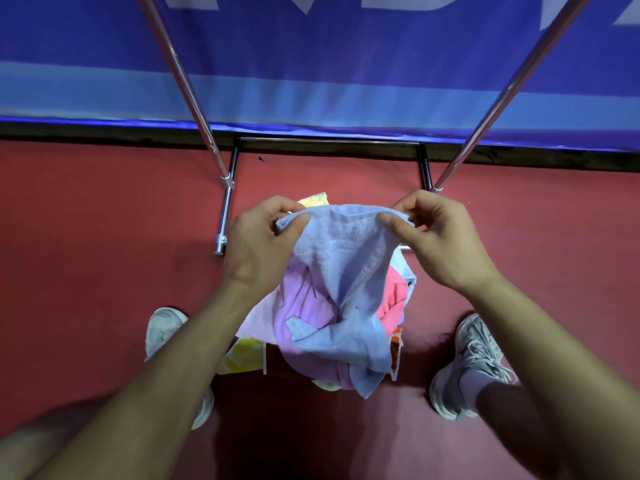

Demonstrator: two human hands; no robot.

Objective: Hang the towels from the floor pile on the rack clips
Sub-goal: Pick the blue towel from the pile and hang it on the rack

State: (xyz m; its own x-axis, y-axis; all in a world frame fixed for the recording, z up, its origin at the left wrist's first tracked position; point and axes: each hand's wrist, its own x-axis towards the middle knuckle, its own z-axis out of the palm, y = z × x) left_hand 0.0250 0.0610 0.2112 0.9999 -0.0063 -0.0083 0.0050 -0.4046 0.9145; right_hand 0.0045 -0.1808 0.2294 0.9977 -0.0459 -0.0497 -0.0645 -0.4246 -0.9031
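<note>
A light blue towel (346, 271) hangs between my hands above the floor pile. My left hand (259, 247) pinches its top left corner and my right hand (440, 240) pinches the top edge on the right. Below it lies the pile (304, 323) of towels in lilac, pink and yellow, between my feet. The rack's metal poles (180, 74) rise on both sides from a base frame on the floor. No clips are in view.
The floor is red carpet (86, 237). A blue banner (329, 64) runs along the back behind the rack. My shoes (467, 368) stand left and right of the pile.
</note>
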